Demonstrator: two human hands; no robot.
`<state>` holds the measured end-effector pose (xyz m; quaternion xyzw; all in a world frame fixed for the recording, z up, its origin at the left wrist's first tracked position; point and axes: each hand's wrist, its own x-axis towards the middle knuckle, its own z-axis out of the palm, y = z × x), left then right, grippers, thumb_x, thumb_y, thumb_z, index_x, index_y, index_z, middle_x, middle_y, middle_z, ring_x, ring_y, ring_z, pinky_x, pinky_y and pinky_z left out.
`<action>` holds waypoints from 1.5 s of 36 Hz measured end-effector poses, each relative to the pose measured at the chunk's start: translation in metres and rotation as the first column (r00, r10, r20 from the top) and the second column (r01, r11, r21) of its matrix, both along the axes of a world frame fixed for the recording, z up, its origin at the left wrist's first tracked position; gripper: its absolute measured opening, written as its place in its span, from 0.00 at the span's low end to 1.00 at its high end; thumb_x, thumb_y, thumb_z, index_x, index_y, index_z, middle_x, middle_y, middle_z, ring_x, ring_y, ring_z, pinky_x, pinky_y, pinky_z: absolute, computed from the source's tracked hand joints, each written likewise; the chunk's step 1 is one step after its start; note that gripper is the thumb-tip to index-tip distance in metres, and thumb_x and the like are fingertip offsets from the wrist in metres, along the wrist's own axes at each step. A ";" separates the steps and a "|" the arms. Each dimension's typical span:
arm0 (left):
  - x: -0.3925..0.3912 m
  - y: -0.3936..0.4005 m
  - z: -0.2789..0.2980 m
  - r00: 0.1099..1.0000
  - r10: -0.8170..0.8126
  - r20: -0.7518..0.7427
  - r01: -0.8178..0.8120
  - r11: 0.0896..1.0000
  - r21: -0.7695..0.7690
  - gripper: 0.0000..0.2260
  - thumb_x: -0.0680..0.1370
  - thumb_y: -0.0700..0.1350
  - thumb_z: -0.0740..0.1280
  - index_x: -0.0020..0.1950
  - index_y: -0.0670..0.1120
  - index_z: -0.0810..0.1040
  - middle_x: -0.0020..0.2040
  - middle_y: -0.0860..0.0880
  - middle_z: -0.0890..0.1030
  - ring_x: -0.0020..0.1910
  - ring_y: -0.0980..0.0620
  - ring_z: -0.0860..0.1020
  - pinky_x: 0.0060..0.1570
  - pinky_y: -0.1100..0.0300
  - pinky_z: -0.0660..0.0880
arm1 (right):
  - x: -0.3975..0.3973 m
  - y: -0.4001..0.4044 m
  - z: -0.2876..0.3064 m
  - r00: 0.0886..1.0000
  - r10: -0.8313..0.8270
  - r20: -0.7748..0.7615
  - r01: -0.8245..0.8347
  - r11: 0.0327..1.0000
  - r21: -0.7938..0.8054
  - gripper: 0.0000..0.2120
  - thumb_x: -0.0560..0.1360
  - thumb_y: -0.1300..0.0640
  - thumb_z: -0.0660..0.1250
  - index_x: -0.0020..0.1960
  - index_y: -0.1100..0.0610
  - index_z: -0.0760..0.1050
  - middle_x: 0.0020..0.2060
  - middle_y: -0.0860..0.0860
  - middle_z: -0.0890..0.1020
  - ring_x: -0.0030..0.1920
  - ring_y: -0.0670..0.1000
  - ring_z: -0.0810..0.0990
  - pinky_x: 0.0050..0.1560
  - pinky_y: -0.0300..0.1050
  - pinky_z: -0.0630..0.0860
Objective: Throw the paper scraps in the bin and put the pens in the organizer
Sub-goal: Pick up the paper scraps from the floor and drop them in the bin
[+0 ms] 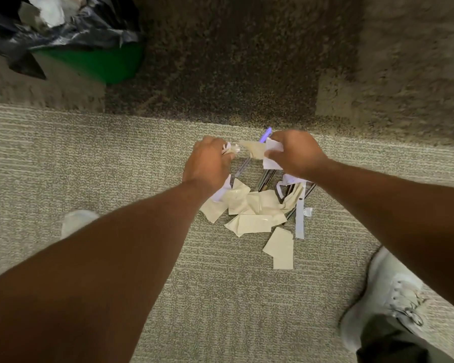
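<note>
A heap of cream and white paper scraps (254,208) lies on the carpet with several pens (266,178) partly buried under it; one pen has a purple cap. My left hand (207,163) grips a crumpled white scrap at the heap's far left. My right hand (296,153) pinches a white scrap at the far right, and a cream scrap (252,149) hangs between the two hands. The green bin (100,61) with a black liner stands at the top left, holding white paper. No organizer is in view.
My white shoes are on the carpet, one at the lower right (388,297) and one (76,221) behind my left forearm. A darker carpet tile (220,61) lies between the heap and the bin.
</note>
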<state>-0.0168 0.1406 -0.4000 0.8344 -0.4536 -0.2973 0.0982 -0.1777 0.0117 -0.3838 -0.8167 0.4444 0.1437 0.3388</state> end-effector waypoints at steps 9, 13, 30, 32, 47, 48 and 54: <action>-0.015 0.053 0.006 0.995 0.089 -0.049 -0.091 0.995 -0.033 0.14 0.80 0.47 0.65 0.61 0.39 0.74 0.57 0.43 0.74 0.57 0.46 0.71 0.52 0.55 0.70 | -0.020 0.051 0.006 0.985 0.117 0.125 -0.138 0.975 0.175 0.19 0.76 0.52 0.71 0.61 0.63 0.78 0.54 0.61 0.79 0.56 0.61 0.78 0.55 0.47 0.71; -0.006 0.068 0.005 0.994 0.096 -0.048 -0.097 0.995 -0.013 0.12 0.80 0.46 0.64 0.57 0.38 0.74 0.55 0.42 0.74 0.55 0.45 0.72 0.52 0.52 0.72 | -0.016 0.070 -0.002 0.896 0.414 0.161 -0.438 0.883 0.171 0.12 0.73 0.55 0.73 0.53 0.60 0.81 0.55 0.59 0.78 0.58 0.59 0.75 0.58 0.47 0.71; 0.031 0.090 0.003 0.993 -0.004 -0.121 0.006 1.000 0.011 0.11 0.80 0.49 0.65 0.57 0.43 0.75 0.49 0.46 0.79 0.47 0.47 0.77 0.46 0.52 0.76 | 0.000 0.092 -0.024 0.833 0.552 -0.033 -0.552 0.830 -0.076 0.09 0.74 0.57 0.64 0.54 0.53 0.77 0.50 0.52 0.79 0.52 0.56 0.75 0.52 0.50 0.72; 0.031 0.097 0.005 0.988 -0.111 -0.106 0.114 0.993 0.017 0.08 0.80 0.49 0.65 0.55 0.47 0.75 0.47 0.51 0.76 0.45 0.49 0.76 0.44 0.54 0.74 | -0.005 0.089 -0.022 0.875 0.484 0.017 -0.484 0.875 -0.022 0.07 0.73 0.58 0.64 0.50 0.55 0.77 0.47 0.53 0.80 0.50 0.56 0.76 0.50 0.49 0.73; -0.006 0.100 0.007 0.901 -0.387 -0.197 0.430 0.858 0.279 0.32 0.76 0.43 0.71 0.77 0.54 0.62 0.76 0.52 0.49 0.66 0.50 0.69 0.68 0.52 0.70 | -0.031 0.058 -0.007 0.965 0.257 0.056 -0.259 0.965 0.031 0.08 0.73 0.57 0.70 0.43 0.51 0.69 0.42 0.50 0.75 0.41 0.52 0.74 0.38 0.44 0.64; -0.008 0.097 0.008 0.884 -0.435 -0.170 0.467 0.838 0.284 0.28 0.76 0.42 0.70 0.74 0.54 0.67 0.77 0.53 0.48 0.66 0.50 0.67 0.67 0.51 0.70 | -0.031 0.058 -0.008 0.966 0.249 0.067 -0.251 0.968 0.023 0.08 0.73 0.57 0.70 0.43 0.51 0.70 0.42 0.50 0.76 0.41 0.52 0.74 0.38 0.44 0.64; -0.013 0.080 0.003 0.837 -0.544 -0.064 0.532 0.778 0.334 0.24 0.74 0.35 0.70 0.69 0.48 0.74 0.67 0.47 0.67 0.64 0.47 0.68 0.66 0.50 0.71 | -0.030 0.060 -0.007 0.969 0.231 0.083 -0.233 0.973 0.008 0.05 0.73 0.57 0.70 0.44 0.54 0.73 0.42 0.51 0.76 0.41 0.53 0.75 0.38 0.44 0.65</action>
